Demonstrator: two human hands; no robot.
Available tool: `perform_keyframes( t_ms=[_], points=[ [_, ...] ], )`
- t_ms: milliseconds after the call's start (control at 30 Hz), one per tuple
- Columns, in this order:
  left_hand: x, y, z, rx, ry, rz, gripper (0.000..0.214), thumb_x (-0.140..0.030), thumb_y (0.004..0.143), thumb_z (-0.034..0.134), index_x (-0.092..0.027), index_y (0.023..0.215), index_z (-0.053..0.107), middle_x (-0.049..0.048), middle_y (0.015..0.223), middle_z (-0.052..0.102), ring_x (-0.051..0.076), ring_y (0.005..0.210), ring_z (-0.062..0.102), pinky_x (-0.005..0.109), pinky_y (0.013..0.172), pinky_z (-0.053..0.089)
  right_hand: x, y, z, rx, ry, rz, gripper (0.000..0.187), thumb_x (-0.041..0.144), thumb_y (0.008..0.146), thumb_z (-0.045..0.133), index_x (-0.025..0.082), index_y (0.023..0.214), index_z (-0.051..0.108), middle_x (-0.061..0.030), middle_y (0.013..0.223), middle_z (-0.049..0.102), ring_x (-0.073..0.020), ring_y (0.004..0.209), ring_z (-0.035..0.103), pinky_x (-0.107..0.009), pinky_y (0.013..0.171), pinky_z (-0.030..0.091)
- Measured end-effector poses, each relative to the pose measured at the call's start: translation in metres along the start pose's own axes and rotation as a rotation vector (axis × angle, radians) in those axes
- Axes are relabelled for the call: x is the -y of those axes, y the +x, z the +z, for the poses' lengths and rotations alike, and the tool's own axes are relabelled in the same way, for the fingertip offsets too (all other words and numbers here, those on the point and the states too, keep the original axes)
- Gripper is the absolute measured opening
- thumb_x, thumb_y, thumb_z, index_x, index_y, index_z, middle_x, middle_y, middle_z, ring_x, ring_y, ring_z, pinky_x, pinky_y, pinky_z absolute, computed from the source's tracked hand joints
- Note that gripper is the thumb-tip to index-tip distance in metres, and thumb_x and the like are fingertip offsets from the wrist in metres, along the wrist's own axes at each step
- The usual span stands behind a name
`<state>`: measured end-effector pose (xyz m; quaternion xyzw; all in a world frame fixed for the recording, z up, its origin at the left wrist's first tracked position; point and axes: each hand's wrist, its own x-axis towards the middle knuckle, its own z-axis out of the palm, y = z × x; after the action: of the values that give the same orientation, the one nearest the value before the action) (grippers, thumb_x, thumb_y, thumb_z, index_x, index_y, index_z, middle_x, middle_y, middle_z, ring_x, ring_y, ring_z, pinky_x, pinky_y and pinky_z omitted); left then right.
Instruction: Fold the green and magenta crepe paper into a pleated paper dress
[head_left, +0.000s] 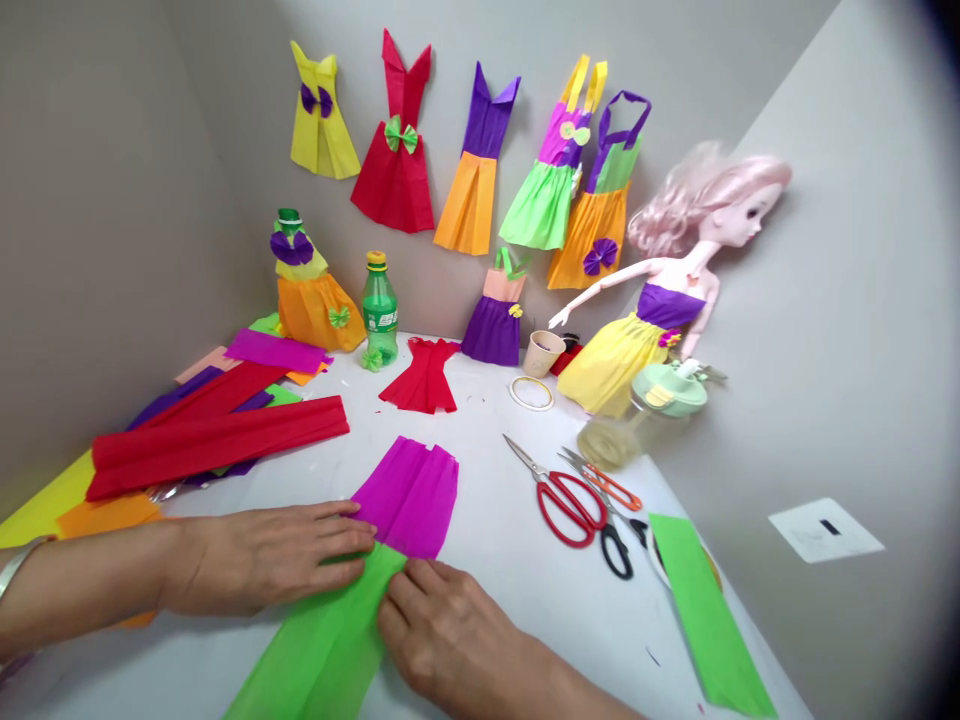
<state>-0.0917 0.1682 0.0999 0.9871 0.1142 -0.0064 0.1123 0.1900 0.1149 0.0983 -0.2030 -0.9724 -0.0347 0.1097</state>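
Beneath both open grips, green crepe paper (319, 635) overlaps a magenta crepe piece (409, 498) on the table (517, 600). The left grip (262, 558) lies flat, its fingertips (352, 535) pressing near the join; the right grip (442, 625) bears down on the green. Beyond the right grip sit red-handled scissors (571, 510); farther off leans a paper-dressed doll (671, 305).

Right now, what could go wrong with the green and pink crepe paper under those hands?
The thin green crepe paper could tear where the right hand presses it against the pink crepe paper. The red-handled steel scissors lie close by, so a careless slip might nick it.
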Motion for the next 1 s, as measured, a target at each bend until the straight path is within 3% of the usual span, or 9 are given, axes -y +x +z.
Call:
perform_keyframes(
  t_ms=[167,300,433,567,733,867,1000],
  points=[
    [0.003,0.001,0.001,-0.085,-0.089,-0.064,0.047,-0.005,0.099,0.05,-0.022,0.143,0.056,0.0101,0.146,0.058,0.02,0.137,0.054,0.031,0.122,0.033,-0.001,-0.002,-0.005,-0.014,-0.016,-0.03,0.002,0.014,0.094,0.061,0.014,0.092,0.06,-0.0053,0.085,0.061,-0.0207,0.077,0.056,-0.031,0.063,0.044],
    [0.005,0.001,-0.001,-0.122,-0.181,-0.068,0.052,-0.003,0.099,0.048,-0.025,0.146,0.053,0.0084,0.148,0.057,0.018,0.137,0.053,0.029,0.121,0.033,0.005,0.002,-0.005,-0.017,-0.137,-0.123,0.006,0.013,0.094,0.057,0.011,0.09,0.062,-0.0083,0.084,0.061,-0.0213,0.072,0.056,-0.033,0.062,0.042],
    [0.002,0.003,-0.005,-0.106,-0.164,-0.067,0.04,-0.01,0.104,0.042,-0.021,0.136,0.062,0.0084,0.146,0.058,0.018,0.136,0.054,0.032,0.123,0.03,0.011,0.007,0.001,-0.059,-0.177,-0.166,0.008,0.013,0.091,0.058,0.012,0.084,0.061,-0.0078,0.079,0.059,-0.0205,0.066,0.054,-0.033,0.057,0.038],
    [0.001,0.002,-0.003,-0.104,-0.079,-0.114,0.038,-0.015,0.106,0.039,-0.017,0.139,0.058,0.0081,0.144,0.061,0.016,0.136,0.054,0.026,0.12,0.031,0.009,0.01,0.005,-0.088,-0.125,-0.149,0.01,0.016,0.091,0.061,0.014,0.081,0.058,-0.0055,0.076,0.057,-0.0195,0.065,0.052,-0.033,0.056,0.038],
    [-0.003,0.003,-0.005,-0.18,-0.076,-0.068,0.041,-0.003,0.099,0.037,-0.014,0.129,0.062,0.01,0.136,0.067,0.017,0.13,0.059,0.024,0.113,0.039,0.003,0.009,0.01,-0.072,0.012,-0.064,0.011,0.015,0.091,0.066,0.016,0.084,0.057,-0.0031,0.08,0.059,-0.0194,0.072,0.053,-0.032,0.061,0.041],
    [-0.009,0.008,-0.009,-0.22,-0.263,-0.195,0.033,-0.005,0.097,0.04,-0.018,0.117,0.063,0.0086,0.132,0.066,0.016,0.121,0.063,0.022,0.103,0.047,-0.001,0.008,0.017,-0.074,0.124,0.072,0.015,0.013,0.089,0.068,0.019,0.084,0.055,-0.0007,0.083,0.063,-0.0182,0.073,0.054,-0.031,0.058,0.038],
    [-0.012,0.012,-0.006,-0.287,-0.494,-0.286,0.022,-0.011,0.1,0.044,-0.02,0.106,0.063,0.0063,0.119,0.069,0.015,0.108,0.066,0.023,0.096,0.051,-0.004,0.009,0.011,-0.059,0.23,0.169,0.015,0.012,0.086,0.068,0.02,0.085,0.055,0.0008,0.085,0.065,-0.0162,0.069,0.054,-0.029,0.058,0.038]
  ],
)
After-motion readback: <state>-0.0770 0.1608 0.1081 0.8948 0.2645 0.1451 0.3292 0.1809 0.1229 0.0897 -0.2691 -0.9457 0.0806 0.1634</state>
